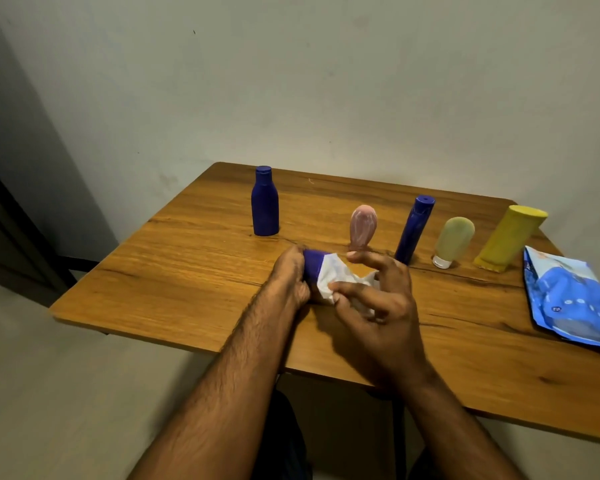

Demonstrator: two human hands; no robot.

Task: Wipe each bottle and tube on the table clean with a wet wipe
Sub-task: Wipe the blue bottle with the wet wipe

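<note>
My left hand point(291, 275) grips a small dark-blue bottle point(313, 264) held sideways just above the wooden table point(174, 268). My right hand point(374, 299) pinches a white wet wipe point(336, 278) wrapped against the bottle's right part, with the other fingers spread. Much of the held bottle is hidden by the hands and wipe. Behind stand a blue bottle point(265, 202), a pink tube point(362, 226), a slim blue bottle point(414, 228), a pale green tube point(452, 240) on its white cap, and a yellow bottle point(508, 239).
A blue wet-wipe pack point(568, 296) lies flat at the table's right edge. The table stands against a pale wall point(291, 81). A dark doorway point(11, 230) is at the left, and floor shows beside the table.
</note>
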